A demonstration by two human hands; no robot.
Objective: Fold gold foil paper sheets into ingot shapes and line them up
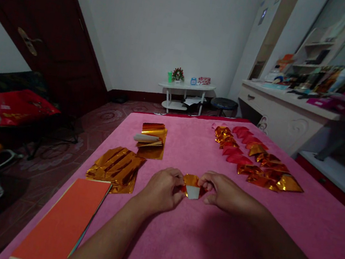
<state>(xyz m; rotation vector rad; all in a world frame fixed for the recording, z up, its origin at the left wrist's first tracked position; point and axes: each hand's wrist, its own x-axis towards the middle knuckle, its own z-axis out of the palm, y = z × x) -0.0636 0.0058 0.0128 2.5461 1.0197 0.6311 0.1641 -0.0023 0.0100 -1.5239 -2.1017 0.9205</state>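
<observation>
Between my two hands, at the middle of the pink-covered table, is a small piece of gold foil paper [191, 180] with a pale patch on its near side. My left hand [166, 187] pinches its left edge, thumb and fingers closed on it. At the right edge my right hand [215, 189] pinches the same paper with fingers curled. Left of my left hand lies a fanned pile of gold foil sheets [115, 166]. Beyond that pile are more gold foil sheets [150, 151], some rolled over, with a greyish rolled piece [146, 138] on them.
Folded gold and red foil pieces [258, 159] lie in rows at the right. A stack of orange paper [64, 221] sits at the left edge of the pink tablecloth [186, 144]. A white side table [187, 86], a stool [224, 104] and a cluttered dresser [280, 102] stand beyond.
</observation>
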